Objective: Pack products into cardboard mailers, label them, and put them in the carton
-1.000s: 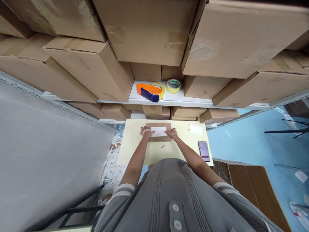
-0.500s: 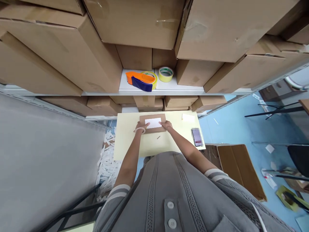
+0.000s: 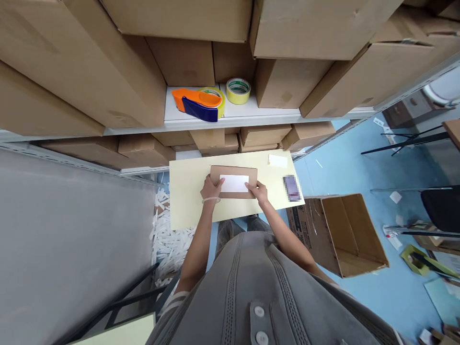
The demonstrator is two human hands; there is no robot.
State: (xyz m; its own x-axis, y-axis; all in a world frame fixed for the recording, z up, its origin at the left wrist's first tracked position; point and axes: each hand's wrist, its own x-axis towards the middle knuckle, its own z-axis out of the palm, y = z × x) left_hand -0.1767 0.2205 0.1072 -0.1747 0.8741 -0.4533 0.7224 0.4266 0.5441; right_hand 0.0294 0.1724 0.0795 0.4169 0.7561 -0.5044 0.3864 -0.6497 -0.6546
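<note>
Between my two hands is a flat brown cardboard piece (image 3: pixel 234 169), perhaps a thin box, with a white paper label (image 3: pixel 234 183) lying on its face. My left hand (image 3: pixel 211 187) grips the left edge, its thumb resting on the label's left end. On the opposite side my right hand (image 3: pixel 260 191) holds the right edge, with the thumb over the label's right end. The fingers behind the cardboard are hidden. Beneath it is a pale yellow table (image 3: pixel 187 191).
A white stack of paper (image 3: pixel 278 161) and a phone (image 3: pixel 292 188) lie on the table's right side. A tape dispenser (image 3: pixel 199 104) and a tape roll (image 3: pixel 238 91) sit on the shelf among cardboard boxes. An open carton (image 3: pixel 355 235) stands right; paper strips (image 3: pixel 174 244) cover the floor left.
The cardboard with its label has come nearer to me and a little to the right, held in both hands. The small brown strip on the table no longer shows. My view has shifted.
</note>
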